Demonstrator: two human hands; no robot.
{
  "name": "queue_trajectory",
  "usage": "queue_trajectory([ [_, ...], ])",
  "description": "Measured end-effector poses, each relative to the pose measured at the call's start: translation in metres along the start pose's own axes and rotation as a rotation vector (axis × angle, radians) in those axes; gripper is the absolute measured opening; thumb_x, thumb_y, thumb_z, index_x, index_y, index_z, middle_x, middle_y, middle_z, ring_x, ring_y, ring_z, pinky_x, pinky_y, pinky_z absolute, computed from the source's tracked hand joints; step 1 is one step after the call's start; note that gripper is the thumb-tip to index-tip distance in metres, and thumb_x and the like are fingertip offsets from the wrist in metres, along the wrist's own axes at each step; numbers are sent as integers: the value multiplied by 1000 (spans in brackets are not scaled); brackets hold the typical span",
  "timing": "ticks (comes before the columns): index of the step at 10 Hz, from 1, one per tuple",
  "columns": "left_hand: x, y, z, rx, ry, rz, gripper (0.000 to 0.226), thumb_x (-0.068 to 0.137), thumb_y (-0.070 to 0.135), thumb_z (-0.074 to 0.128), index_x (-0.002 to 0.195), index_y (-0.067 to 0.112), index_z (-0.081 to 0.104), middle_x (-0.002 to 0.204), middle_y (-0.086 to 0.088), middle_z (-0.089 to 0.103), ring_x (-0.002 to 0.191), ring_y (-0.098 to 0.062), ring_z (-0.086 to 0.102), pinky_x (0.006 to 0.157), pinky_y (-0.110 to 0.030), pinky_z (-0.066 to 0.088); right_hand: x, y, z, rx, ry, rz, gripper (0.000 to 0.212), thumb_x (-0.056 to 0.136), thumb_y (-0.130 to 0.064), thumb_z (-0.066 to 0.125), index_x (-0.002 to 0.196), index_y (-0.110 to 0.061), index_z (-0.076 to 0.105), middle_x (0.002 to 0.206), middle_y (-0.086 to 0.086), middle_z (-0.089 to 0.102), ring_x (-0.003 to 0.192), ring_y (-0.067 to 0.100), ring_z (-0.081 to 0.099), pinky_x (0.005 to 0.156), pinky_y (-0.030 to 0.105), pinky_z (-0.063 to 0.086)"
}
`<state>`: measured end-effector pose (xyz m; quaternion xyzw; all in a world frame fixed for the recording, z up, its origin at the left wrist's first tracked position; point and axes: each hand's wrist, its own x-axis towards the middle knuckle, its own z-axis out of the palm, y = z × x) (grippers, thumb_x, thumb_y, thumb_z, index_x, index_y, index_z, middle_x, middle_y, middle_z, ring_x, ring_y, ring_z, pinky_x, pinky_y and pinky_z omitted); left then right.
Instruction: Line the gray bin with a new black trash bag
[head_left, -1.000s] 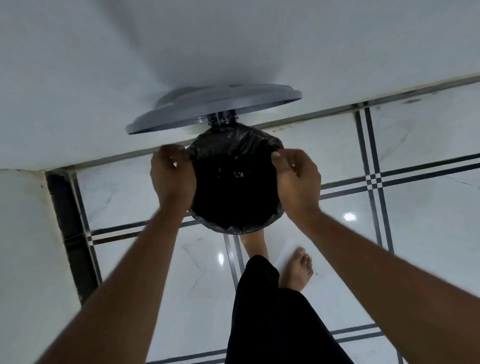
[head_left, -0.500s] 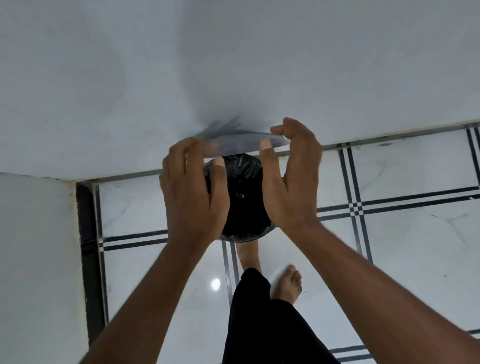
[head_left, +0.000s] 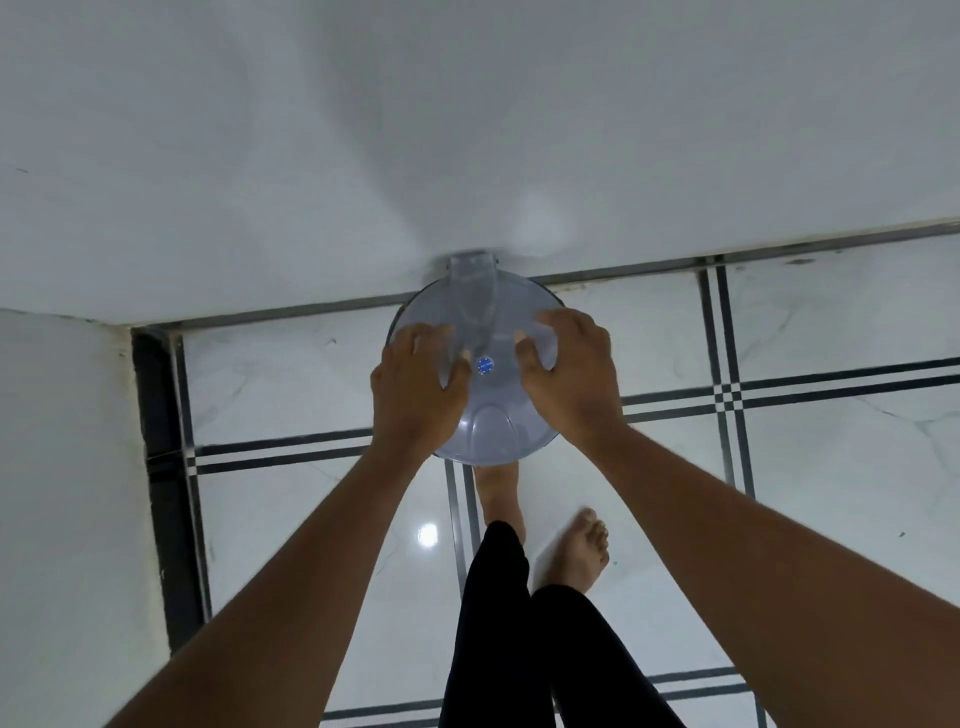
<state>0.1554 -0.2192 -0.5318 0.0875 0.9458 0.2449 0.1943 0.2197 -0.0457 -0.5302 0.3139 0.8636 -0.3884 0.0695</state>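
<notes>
- Left hand (head_left: 421, 387) and right hand (head_left: 569, 371) lie flat, fingers spread, on the lid (head_left: 485, 415).
- Risk: pressing could trap the unseen bag's edge near the 12 o'clock hinge (head_left: 470, 267).

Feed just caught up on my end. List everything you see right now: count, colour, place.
Round gray plastic bin lid: one, gray, closed over the bin against the wall, hinge at the far side.
Small round blue sticker: one, blue, middle of the lid.
Black trash bag: none visible; the lid covers the bin.
White marble-look floor tiles: several, white with dark double-line borders, across the floor.
White wall: one, white, behind the bin; another wall face at left.
Bare feet: two, on the floor near the bin.
Black trouser legs: two, bottom centre.
Left hand: one, flat on the lid's left side.
Right hand: one, flat on the lid's right side.
</notes>
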Motion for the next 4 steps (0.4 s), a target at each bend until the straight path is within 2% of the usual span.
queue_trajectory([
  [1, 15, -25, 38, 182, -66, 19, 68, 95, 60, 57, 153, 26, 45, 163, -11, 40, 148, -34, 41, 115, -53, 42, 12, 25, 31, -170, -83, -58, 66, 99, -53, 69, 157, -27, 51, 167, 11, 43, 149, 39, 44, 112, 54, 49],
  [2, 10, -32, 59, 281, -136, 27, 81, 99, 68, 46, 166, 30, 22, 174, -15, 16, 160, -38, 19, 124, -59, 26, 13, 42, 51, -355, -117, -86, 79, 97, -66, 67, 163, -30, 43, 169, 21, 35, 151, 46, 39, 113, 62, 49],
  [3, 7, -35, 60, 264, -162, 50, 84, 100, 67, 47, 168, 31, 14, 176, -13, 8, 162, -37, 11, 125, -57, 21, 13, 47, 50, -386, -141, -103, 82, 97, -67, 69, 165, -30, 42, 170, 21, 34, 151, 46, 39, 114, 61, 48],
  [4, 13, -27, 43, 190, -182, 6, 84, 99, 70, 48, 167, 29, 19, 175, -11, 15, 161, -33, 18, 127, -54, 25, 15, 38, 31, -277, -170, -64, 78, 99, -55, 72, 165, -27, 43, 167, 13, 41, 149, 40, 42, 114, 57, 49],
])
